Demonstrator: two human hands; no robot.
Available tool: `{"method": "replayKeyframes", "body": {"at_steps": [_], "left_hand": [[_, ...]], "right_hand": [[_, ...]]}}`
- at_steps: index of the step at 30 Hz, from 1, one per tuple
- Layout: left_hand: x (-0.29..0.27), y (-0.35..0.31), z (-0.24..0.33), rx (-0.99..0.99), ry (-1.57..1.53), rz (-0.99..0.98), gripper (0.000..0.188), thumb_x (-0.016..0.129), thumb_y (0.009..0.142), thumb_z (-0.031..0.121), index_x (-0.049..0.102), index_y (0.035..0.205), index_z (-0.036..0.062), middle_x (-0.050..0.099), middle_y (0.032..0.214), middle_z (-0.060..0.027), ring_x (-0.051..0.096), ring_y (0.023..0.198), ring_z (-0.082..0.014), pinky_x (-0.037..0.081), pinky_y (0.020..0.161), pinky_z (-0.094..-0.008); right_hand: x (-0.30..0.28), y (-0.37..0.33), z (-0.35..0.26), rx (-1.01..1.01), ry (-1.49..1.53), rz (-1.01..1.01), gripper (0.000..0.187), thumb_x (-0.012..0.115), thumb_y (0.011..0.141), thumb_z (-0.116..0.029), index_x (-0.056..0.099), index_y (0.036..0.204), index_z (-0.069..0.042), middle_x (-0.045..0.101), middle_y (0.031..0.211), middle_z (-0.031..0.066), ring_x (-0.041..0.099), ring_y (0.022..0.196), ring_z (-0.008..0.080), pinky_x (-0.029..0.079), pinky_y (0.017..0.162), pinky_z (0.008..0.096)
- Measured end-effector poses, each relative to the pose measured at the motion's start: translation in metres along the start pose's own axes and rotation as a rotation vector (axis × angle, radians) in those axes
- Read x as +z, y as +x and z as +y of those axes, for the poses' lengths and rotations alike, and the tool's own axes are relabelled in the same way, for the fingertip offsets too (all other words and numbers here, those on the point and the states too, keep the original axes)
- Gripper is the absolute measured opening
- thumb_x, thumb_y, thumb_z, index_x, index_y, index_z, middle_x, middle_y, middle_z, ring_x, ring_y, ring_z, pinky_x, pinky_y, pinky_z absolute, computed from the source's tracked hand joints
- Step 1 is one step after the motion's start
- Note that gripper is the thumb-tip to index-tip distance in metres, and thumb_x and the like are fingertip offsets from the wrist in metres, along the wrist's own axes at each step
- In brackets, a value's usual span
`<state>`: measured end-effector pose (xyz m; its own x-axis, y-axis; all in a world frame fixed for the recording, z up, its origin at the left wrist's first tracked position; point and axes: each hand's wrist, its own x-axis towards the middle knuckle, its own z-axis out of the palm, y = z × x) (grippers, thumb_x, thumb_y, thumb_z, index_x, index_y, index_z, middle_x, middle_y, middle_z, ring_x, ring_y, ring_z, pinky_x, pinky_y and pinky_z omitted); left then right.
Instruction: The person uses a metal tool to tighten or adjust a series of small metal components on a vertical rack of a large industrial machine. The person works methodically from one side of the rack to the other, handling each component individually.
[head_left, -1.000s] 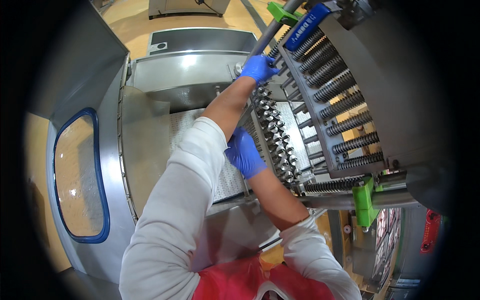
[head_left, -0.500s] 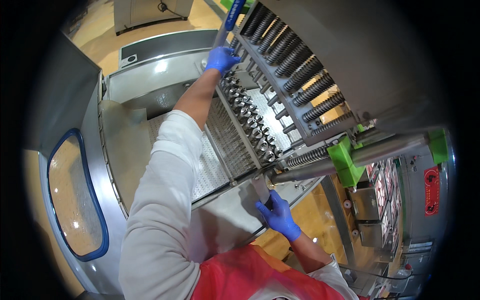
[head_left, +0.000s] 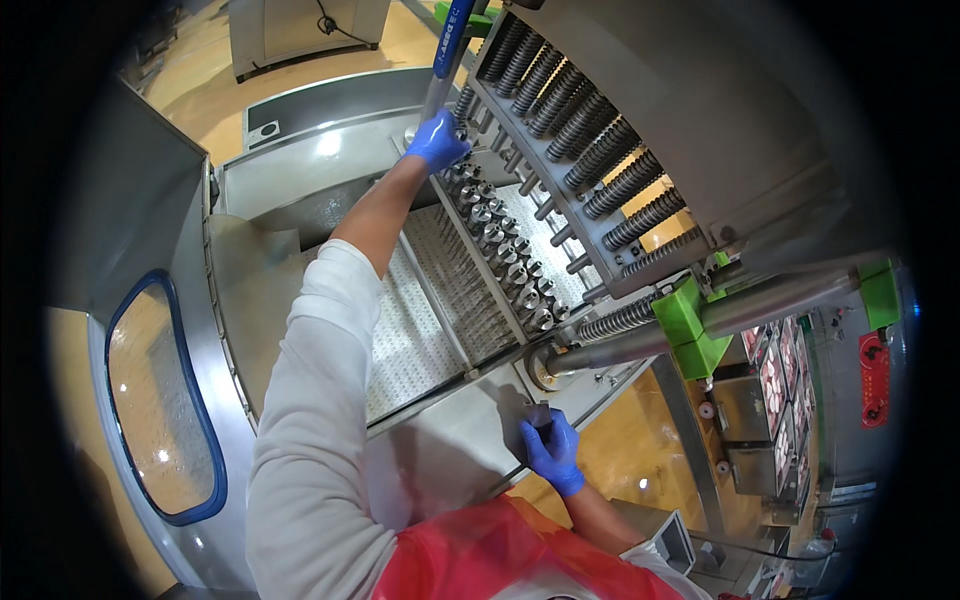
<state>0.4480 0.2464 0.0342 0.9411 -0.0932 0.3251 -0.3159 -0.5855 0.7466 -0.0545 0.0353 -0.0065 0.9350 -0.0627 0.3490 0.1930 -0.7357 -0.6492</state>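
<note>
My left hand [head_left: 438,140], in a blue glove, is stretched to the far end of a steel machine. Its fingers curl beside the foot of a steel post with a blue sleeve [head_left: 453,40]; what they hold is hidden. Right of it runs a row of round metal needle holders [head_left: 500,235], with thin needles [head_left: 465,285] beside them over a perforated plate [head_left: 415,345]. At the machine's near edge my right hand [head_left: 553,458], also gloved, closes around a small dark, flat-sided piece [head_left: 540,415]. Its kind is not clear.
A raised steel head with several coil springs [head_left: 590,125] overhangs the right side. A thick steel column [head_left: 640,345] with a green block [head_left: 692,325] crosses below it. A blue-rimmed window panel [head_left: 165,400] stands at left. Trays of meat [head_left: 780,400] are at far right.
My right hand has drawn back from the column's base toward me with the piece. The left hand stays by the sleeved post. The whole view has shifted slightly.
</note>
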Motion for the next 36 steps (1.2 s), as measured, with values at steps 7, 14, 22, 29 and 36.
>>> {"method": "replayKeyframes", "body": {"at_steps": [7, 14, 22, 29, 36], "left_hand": [[-0.032, 0.011, 0.010, 0.135, -0.012, 0.113, 0.046, 0.085, 0.074, 0.032, 0.067, 0.104, 0.0011, 0.073, 0.099, -0.0206, 0.070, 0.094, -0.0384, 0.054, 0.082, -0.0458], [-0.128, 0.035, -0.005, -0.010, -0.274, 0.013, 0.024, 0.081, 0.082, 0.025, 0.069, 0.086, 0.0041, 0.065, 0.075, -0.0052, 0.061, 0.070, -0.0146, 0.051, 0.066, -0.0304], [-0.108, -0.025, 0.026, 0.234, -0.110, 0.224, 0.052, 0.088, 0.076, 0.042, 0.068, 0.092, -0.0029, 0.063, 0.074, -0.0056, 0.059, 0.068, -0.0139, 0.052, 0.068, -0.0295], [-0.080, -0.017, 0.030, 0.201, -0.031, 0.247, 0.048, 0.088, 0.074, 0.040, 0.070, 0.095, 0.0004, 0.072, 0.082, -0.0179, 0.072, 0.076, -0.0278, 0.055, 0.072, -0.0379], [-0.054, -0.016, 0.021, 0.152, 0.008, 0.256, 0.048, 0.088, 0.074, 0.040, 0.068, 0.091, 0.0005, 0.072, 0.082, -0.0190, 0.071, 0.076, -0.0325, 0.055, 0.071, -0.0404]], "right_hand": [[-0.003, 0.000, -0.004, 0.152, 0.064, -0.084, 0.026, 0.076, 0.089, -0.012, 0.061, 0.107, -0.002, 0.069, 0.081, 0.0122, 0.066, 0.069, 0.0194, 0.052, 0.064, 0.0323], [0.000, 0.004, -0.010, 0.159, 0.084, -0.041, 0.025, 0.075, 0.089, -0.014, 0.062, 0.106, -0.001, 0.069, 0.079, 0.0151, 0.068, 0.066, 0.0232, 0.053, 0.062, 0.0340], [0.002, 0.002, -0.002, 0.160, 0.083, -0.042, 0.025, 0.074, 0.090, -0.015, 0.062, 0.107, -0.001, 0.069, 0.079, 0.0168, 0.069, 0.066, 0.0263, 0.054, 0.063, 0.0351], [0.004, 0.002, -0.003, 0.160, 0.093, -0.039, 0.026, 0.074, 0.090, -0.015, 0.062, 0.109, -0.001, 0.069, 0.080, 0.0178, 0.070, 0.068, 0.0306, 0.054, 0.063, 0.0359], [0.005, 0.000, 0.003, 0.123, 0.052, -0.025, 0.025, 0.076, 0.088, -0.012, 0.061, 0.106, -0.002, 0.067, 0.075, 0.0100, 0.061, 0.063, 0.0151, 0.050, 0.060, 0.0312]]}}
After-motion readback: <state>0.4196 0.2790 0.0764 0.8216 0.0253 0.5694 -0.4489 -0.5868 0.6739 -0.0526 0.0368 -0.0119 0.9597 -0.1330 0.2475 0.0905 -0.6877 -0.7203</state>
